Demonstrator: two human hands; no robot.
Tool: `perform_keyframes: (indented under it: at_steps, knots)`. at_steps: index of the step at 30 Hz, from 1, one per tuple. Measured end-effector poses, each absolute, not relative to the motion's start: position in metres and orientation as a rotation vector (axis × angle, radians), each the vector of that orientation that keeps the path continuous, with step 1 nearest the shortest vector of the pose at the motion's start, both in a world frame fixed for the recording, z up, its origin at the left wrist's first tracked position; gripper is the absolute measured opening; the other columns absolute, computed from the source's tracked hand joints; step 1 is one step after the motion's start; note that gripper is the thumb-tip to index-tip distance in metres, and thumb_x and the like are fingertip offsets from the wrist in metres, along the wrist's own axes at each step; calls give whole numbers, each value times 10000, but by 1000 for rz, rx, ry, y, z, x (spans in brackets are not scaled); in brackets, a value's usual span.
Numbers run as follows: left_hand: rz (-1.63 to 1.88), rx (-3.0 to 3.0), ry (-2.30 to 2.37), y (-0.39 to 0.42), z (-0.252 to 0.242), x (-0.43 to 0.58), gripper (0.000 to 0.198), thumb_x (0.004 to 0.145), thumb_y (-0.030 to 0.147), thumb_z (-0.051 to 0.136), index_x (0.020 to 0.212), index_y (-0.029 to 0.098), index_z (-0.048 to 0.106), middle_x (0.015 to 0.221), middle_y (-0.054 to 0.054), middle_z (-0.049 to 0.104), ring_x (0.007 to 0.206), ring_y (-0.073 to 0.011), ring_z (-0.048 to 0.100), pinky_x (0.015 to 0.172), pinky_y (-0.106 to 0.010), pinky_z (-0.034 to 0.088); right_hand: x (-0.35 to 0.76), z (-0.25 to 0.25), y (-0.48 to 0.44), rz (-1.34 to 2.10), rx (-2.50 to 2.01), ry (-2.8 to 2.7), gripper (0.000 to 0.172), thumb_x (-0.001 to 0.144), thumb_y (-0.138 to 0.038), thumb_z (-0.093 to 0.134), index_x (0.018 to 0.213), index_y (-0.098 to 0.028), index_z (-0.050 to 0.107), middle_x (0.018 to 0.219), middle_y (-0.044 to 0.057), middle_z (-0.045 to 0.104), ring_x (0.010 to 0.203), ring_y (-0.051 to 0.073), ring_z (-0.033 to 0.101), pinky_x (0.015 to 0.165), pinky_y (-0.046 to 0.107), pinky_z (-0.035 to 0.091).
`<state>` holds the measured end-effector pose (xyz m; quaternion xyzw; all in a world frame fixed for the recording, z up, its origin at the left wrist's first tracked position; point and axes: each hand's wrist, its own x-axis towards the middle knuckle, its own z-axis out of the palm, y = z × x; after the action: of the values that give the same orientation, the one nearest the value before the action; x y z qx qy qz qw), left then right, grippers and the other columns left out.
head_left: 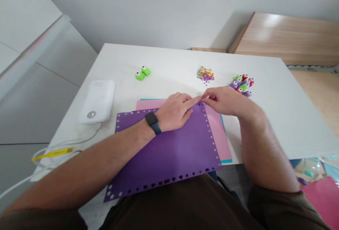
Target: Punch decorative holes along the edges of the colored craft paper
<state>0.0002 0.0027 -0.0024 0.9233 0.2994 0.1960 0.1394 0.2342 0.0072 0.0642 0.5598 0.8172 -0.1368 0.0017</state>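
confetti (205, 74) and plastic punches (241, 84) lie beyond smooth, star-edged purple paper (169, 156); left hand (178, 110) presses it, index outstretched; right hand (222, 100) pinches a purple punch (202, 103).

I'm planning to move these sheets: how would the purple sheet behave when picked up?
The purple sheet probably bends easily, since it looks thin. It should feel light, being one flat piece. It could tear near the punched holes lining its edges.

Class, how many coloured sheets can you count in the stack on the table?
3: the purple sheet on top, the pink sheet beneath it, and the blue sheet showing at the pink one's edges. More may be hidden.
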Motion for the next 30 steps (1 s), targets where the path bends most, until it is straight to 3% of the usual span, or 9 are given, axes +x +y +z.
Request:
perform_keyframes:
  at_steps: [8, 17, 30]
  knots:
    - [469, 2770, 833, 3, 0, 2, 574, 1045, 233, 396, 1611, 293, 324, 1281, -127, 597, 1120, -266, 544, 1010, -474, 446, 238, 61, 11, -552, 1787, 2517, 312, 990, -422, 527, 1086, -224, 747, 919, 58, 795, 772, 206, 699, 706, 306, 480]
    - [519, 2771, 791, 3, 2, 6, 585, 1012, 157, 404, 1588, 245, 361, 1476, -149, 498, 1259, -292, 504, 1067, -501, 433, 242, 55, 14, -560, 1754, 2569, 277, 973, -396, 529, 1023, -218, 736, 887, 54, 776, 747, 201, 671, 684, 300, 438]
    - [466, 2756, 839, -1, 4, 11, 655, 929, 109, 473, 1567, 225, 388, 1459, -139, 525, 1226, -294, 521, 1030, -498, 442, 243, 52, 15, -595, 1724, 2627, 220, 960, -333, 536, 969, -212, 720, 807, 38, 737, 684, 175, 615, 667, 293, 396]
